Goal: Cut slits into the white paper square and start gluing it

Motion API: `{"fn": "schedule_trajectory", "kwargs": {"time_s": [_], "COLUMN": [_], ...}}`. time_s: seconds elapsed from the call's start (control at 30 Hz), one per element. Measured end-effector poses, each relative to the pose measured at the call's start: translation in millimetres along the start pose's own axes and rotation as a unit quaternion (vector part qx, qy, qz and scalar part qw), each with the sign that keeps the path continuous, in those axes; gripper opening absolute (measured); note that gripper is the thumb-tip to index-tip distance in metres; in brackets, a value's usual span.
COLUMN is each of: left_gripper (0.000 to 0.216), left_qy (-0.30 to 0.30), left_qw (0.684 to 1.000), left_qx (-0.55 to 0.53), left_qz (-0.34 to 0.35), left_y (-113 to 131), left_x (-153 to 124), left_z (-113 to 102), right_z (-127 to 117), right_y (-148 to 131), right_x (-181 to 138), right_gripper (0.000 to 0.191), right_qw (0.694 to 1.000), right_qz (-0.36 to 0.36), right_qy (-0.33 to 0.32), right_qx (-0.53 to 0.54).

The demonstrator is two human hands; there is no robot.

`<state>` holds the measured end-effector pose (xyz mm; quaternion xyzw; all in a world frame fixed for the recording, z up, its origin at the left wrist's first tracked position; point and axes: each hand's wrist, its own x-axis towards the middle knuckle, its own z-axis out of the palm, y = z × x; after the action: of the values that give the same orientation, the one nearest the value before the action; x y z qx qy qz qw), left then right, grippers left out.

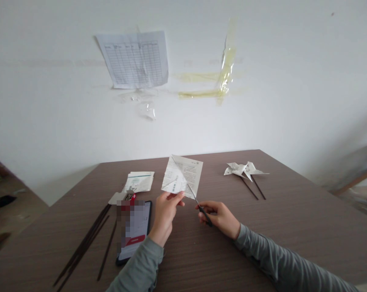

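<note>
A: Table (292,227) is stretching brown and wide under your arms, and the wall (262,113) is rising behind it, with a printed sheet (134,59) hanging at eleven o'clock and yellowed tape (224,73) peeling at one o'clock.

B: Where is the paper sitting for me?

A: You are holding the printed paper square (183,176) up at twelve o'clock, above the table. Your left hand (166,209) is pinching its lower edge, with thumb and fingers closing on it.

B: And my right?

A: Your right hand (219,217) is curling tight around the handles of the scissors (198,205), and the blades are reaching up into the paper; I cannot tell how far apart they are standing.

B: What else is lying around?

A: A phone (134,233) is lying at nine o'clock from your left wrist, dark sticks (86,241) are lying beyond it, paper pinwheels (244,170) are resting at two o'clock, and a small booklet (140,181) is lying at ten o'clock.
</note>
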<state>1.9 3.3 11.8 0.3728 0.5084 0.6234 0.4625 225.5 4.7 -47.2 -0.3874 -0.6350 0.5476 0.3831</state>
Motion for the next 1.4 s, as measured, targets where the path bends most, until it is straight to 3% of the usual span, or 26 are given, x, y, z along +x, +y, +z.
{"fn": "schedule_trajectory", "kwargs": {"time_s": [0.93, 1.4], "left_gripper": [0.036, 0.029], "left_qy": [-0.011, -0.024], "left_qw": [1.0, 1.0], "left_qx": [0.007, 0.015], "left_qz": [0.0, -0.008], "left_y": [-1.8, -2.1], "left_x": [-1.1, -2.3], "left_z": [-0.6, 0.0], "right_z": [5.1, 5.0], "right_y": [-8.4, -9.7], "right_x": [-2.5, -1.8], "right_gripper": [0.074, 0.082], "right_qw": [1.0, 1.0], "right_qz": [-0.005, -0.003], "right_qy": [0.025, 0.021], "right_qx": [0.007, 0.002]}}
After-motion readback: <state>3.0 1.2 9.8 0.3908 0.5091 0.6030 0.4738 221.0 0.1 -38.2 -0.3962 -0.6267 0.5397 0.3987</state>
